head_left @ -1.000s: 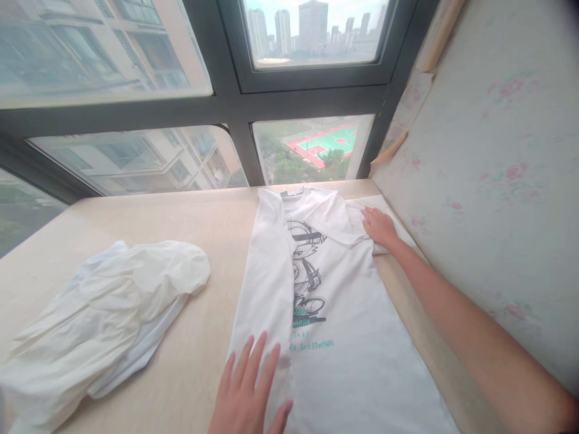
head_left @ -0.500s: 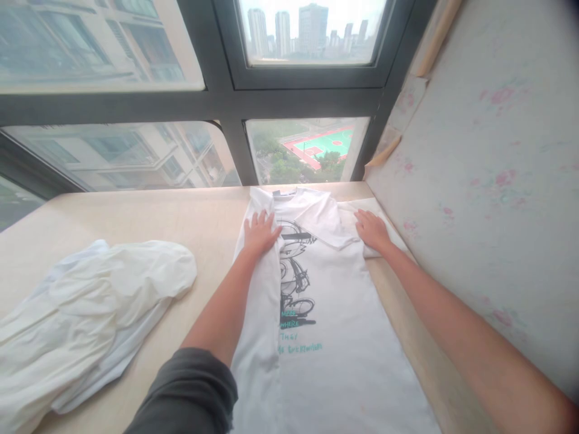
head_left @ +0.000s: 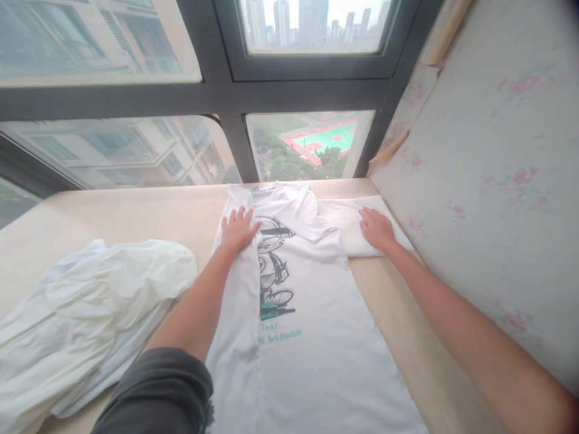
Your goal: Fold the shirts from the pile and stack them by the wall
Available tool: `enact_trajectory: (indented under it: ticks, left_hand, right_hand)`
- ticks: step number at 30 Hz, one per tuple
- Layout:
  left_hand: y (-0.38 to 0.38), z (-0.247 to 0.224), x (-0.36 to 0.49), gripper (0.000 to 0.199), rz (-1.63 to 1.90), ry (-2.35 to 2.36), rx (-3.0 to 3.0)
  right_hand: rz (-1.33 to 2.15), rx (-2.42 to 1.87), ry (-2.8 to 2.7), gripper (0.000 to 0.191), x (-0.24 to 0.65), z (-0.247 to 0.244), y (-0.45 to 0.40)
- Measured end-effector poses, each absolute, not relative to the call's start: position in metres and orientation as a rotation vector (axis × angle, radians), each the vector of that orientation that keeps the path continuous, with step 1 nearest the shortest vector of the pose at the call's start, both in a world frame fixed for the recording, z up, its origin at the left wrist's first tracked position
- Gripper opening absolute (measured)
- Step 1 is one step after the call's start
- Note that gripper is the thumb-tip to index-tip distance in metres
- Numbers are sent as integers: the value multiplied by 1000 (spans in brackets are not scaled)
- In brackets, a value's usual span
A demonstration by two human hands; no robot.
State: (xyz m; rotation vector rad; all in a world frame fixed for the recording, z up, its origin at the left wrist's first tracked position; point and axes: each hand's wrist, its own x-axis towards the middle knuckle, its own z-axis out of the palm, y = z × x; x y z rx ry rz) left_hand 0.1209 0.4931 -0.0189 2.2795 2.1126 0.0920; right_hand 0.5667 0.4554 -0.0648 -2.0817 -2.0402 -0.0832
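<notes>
A white T-shirt (head_left: 312, 301) with a black sketch-like print and green lettering lies spread out, its left side folded inward over part of the print. My left hand (head_left: 238, 230) presses flat on that folded strip near the collar, fingers spread. A folded white cloth (head_left: 353, 226) sticks out from the shirt's right shoulder; whether it passes beneath the shirt is hidden. On its right part rests my right hand (head_left: 377, 230), fingers stretched out and lying on the fabric.
A crumpled pile of white and cream clothes (head_left: 104, 301) lies to the left on the pale wooden surface (head_left: 181, 211). Dark-framed windows (head_left: 226, 96) rise behind it. A floral-papered wall (head_left: 488, 181) with peeling edges bounds the right side.
The T-shirt has shifted left together with my left hand, so more of the folded white cloth shows. My right hand has stayed nearly in place on that cloth.
</notes>
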Motion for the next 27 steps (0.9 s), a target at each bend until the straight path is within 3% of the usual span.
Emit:
enact_trajectory:
  ticks: [7,14,18,27]
  left_hand:
    - [439,19,162,51,275,2110,2423]
    - [228,39,284,28,16,1094,2619]
    - [142,14,346,44,-188,898,2447]
    - [128,-7,394,49,-369,1184,1975]
  right_hand:
    - [-103,-2075,-2052,49,564,-60,453]
    - [-78,-2086,-2045,50,562,-55,451]
    - [-48,-2099,-2039,49,560,-53,450]
    - [8,-2091,-2018,48,557,-47,447]
